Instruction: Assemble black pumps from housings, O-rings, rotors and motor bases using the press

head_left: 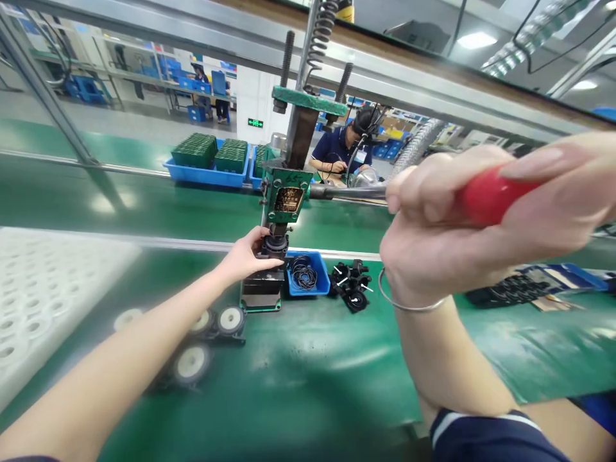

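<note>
A green hand press (289, 196) stands on the bench, its ram down over a black round part (276, 245). My left hand (248, 256) curves round that part at the press base, thumb in front and fingers behind. My right hand (462, 218), large and close to the camera, is closed round the red ball knob (495, 196) of the press lever (356, 192). Beside the base sits a blue bin (325, 282) of thin black rings (304, 276). Right of it lie several black parts with white pins (353, 285).
Several black parts with white discs (231, 319) lie left of the press, partly behind my left forearm. A white perforated tray (43, 295) fills the left. Blue trays with green parts (206, 173) stand behind; black parts (510, 289) lie at right. Another person (344, 151) works across the bench.
</note>
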`<state>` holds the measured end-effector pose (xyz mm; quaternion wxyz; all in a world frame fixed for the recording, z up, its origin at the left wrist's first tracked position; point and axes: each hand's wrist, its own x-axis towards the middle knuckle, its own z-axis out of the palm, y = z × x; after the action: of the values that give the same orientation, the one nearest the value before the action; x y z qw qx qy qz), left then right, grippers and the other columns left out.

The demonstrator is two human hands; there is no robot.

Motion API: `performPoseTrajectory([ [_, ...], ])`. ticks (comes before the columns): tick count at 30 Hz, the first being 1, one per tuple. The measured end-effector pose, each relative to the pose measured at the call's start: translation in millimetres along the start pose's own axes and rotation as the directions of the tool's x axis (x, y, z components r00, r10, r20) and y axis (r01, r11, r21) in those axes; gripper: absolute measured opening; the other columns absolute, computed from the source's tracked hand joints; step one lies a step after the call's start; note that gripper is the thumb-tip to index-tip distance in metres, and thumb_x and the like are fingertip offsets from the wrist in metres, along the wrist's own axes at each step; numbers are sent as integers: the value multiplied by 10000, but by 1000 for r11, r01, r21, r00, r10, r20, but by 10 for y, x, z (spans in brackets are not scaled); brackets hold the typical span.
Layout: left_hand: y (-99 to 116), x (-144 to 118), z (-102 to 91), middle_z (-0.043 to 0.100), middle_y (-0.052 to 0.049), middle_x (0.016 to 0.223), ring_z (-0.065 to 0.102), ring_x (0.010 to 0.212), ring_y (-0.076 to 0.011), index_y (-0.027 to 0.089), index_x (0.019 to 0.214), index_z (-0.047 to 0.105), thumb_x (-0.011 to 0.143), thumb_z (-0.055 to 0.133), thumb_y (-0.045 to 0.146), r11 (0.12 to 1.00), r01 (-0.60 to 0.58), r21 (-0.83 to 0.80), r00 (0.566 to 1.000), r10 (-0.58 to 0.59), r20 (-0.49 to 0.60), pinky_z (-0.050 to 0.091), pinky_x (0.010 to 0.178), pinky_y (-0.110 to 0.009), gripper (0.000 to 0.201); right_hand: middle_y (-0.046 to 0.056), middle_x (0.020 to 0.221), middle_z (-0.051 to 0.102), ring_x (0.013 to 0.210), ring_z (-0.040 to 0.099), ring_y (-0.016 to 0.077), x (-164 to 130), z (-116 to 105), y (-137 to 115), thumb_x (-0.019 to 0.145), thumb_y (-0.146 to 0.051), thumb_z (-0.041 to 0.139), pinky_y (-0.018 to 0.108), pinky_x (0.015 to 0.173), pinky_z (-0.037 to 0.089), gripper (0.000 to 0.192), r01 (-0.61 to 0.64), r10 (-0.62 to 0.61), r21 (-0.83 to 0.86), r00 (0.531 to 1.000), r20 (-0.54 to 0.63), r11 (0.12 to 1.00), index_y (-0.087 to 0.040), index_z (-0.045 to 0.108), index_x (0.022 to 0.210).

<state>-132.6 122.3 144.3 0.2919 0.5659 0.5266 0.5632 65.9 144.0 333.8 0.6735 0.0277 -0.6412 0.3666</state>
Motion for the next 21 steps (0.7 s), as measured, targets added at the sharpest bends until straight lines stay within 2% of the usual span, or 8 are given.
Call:
performPoseTrajectory([
  [2,18,0,-6,703,-38,1090,691,1024,-237,218,1113,506,653,851,387,1000,7,22,1000,-7,0,527,962,-389,599,-58,610,269,430,317,78,22,18,8,968,-338,481,228,476,319,152,218,-206,43,960,-188,975,-284,545,840],
  [3,24,1,-9,701,-37,1088,691,1020,-237,218,1106,506,651,851,390,999,11,34,1000,-11,-3,528,958,-388,596,-58,605,247,430,304,86,58,26,12,961,-281,489,238,460,330,139,279,-265,32,939,-218,960,-274,549,836],
  [7,2,6,-23,694,-44,1105,689,1022,-239,222,1106,496,643,856,397,999,18,44,1000,-18,4,527,956,-390,612,-49,614,262,424,299,89,167,20,12,981,-313,465,243,412,363,195,207,-214,-84,973,-85,975,-259,522,802],
  [12,-19,22,-33,696,-41,1096,687,1010,-230,228,1098,492,642,862,384,999,37,37,999,-38,12,523,960,-396,608,-49,633,276,435,325,75,67,9,34,971,-338,484,228,443,390,200,300,-311,-83,920,-237,950,-258,452,790],
  [17,31,11,-82,688,-42,1115,670,1069,-233,222,1087,503,641,860,376,997,25,72,997,-30,66,503,1002,-395,591,-61,594,283,417,265,96,266,31,26,971,-294,447,269,394,287,193,257,-259,-48,965,-38,965,-253,437,783],
  [19,39,-8,-108,689,-34,1098,678,1044,-231,228,1085,490,634,862,378,995,33,89,997,-39,70,524,971,-390,604,-63,588,264,410,243,97,254,34,4,953,-283,478,275,387,254,190,266,-267,-28,960,-85,964,-251,456,767],
  [21,46,-22,-125,688,-29,1088,684,1025,-230,231,1081,480,630,862,381,994,39,99,997,-45,63,537,949,-390,610,-59,588,276,414,277,96,161,35,-17,943,-288,497,266,409,259,177,260,-265,-50,946,-186,964,-252,484,770],
])
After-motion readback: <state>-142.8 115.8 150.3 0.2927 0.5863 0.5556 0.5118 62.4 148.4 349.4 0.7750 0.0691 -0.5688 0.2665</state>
